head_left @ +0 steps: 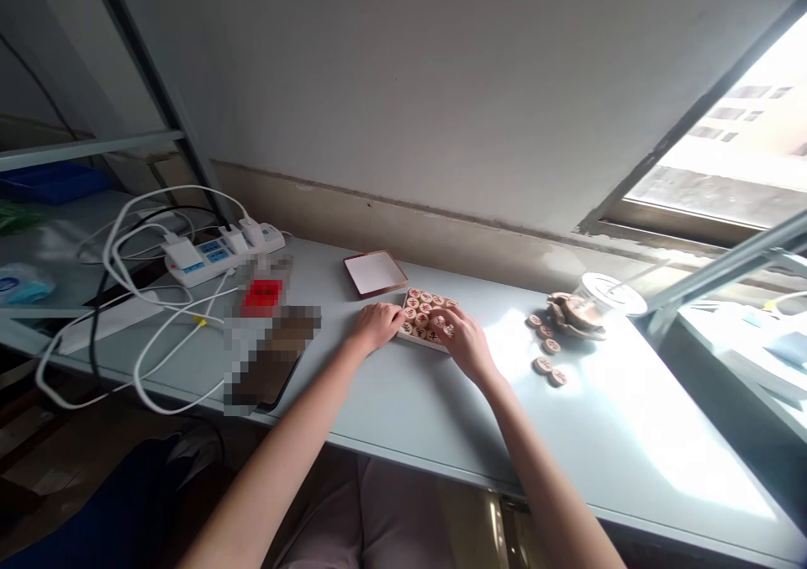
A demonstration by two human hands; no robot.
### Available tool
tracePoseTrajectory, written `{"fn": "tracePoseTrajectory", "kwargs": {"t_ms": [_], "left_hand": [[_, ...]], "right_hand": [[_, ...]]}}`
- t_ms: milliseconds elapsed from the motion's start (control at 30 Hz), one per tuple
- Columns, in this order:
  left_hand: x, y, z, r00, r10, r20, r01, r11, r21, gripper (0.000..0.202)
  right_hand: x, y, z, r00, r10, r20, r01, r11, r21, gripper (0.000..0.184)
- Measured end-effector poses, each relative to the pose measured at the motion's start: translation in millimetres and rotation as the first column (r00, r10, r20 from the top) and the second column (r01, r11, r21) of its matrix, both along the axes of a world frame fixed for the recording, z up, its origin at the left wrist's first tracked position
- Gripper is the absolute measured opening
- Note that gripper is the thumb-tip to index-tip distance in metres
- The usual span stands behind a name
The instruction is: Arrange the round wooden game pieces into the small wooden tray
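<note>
A shallow box point(425, 345) stands on the desk, filled with rows of round wooden Chinese chess pieces point(421, 318) that carry dark and red characters. My left hand point(377, 327) is closed on the box's left edge, its fingertips against the rim. Over the box's right part, my right hand point(467, 346) has its fingers bent down around a chess piece point(441, 323); the hand hides the pieces below it. Behind the box lies its lid point(377, 272), a shallow tray with a pale inside and reddish rim. Several loose chess pieces point(547, 346) lie to the right.
At the right are a crumpled brown bag point(571, 317) and a clear plastic cup point(610, 296) with a lid and straw. Left stand a power strip point(220, 250) with tangled white cables point(142, 359) and a phone-like dark slab point(277, 367). A wall point(403, 132) rises behind the desk.
</note>
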State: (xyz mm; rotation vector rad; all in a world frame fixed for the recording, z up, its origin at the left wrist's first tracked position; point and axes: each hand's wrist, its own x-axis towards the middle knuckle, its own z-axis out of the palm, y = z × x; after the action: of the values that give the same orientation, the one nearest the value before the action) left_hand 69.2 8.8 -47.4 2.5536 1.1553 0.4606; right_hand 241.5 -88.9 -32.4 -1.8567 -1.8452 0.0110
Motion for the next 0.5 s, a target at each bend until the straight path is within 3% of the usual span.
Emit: {"fn": "tracePoseTrajectory", "kwargs": {"t_ms": [167, 367, 500], "left_hand": [[0.2, 2.5, -2.9, 1.0, -0.024, 0.013, 0.024, 0.999, 0.024, 0.038], [-0.7, -0.3, 3.4, 0.999, -0.034, 0.041, 0.035, 0.999, -0.016, 0.039], [1.3, -1.7, 7.4, 1.0, 0.007, 0.013, -0.007, 0.999, -0.049, 0.044]], "right_hand": [[-2.5, -1.9, -1.8, 0.998, -0.018, 0.058, 0.019, 1.0, -0.015, 0.026], [-3.4, -6.8, 2.0, 0.995, -0.02, 0.093, 0.019, 1.0, 0.011, 0.027], [30.9, -30.0, 9.5, 0.929, -0.297, 0.219, 0.276, 0.953, 0.121, 0.031]]}}
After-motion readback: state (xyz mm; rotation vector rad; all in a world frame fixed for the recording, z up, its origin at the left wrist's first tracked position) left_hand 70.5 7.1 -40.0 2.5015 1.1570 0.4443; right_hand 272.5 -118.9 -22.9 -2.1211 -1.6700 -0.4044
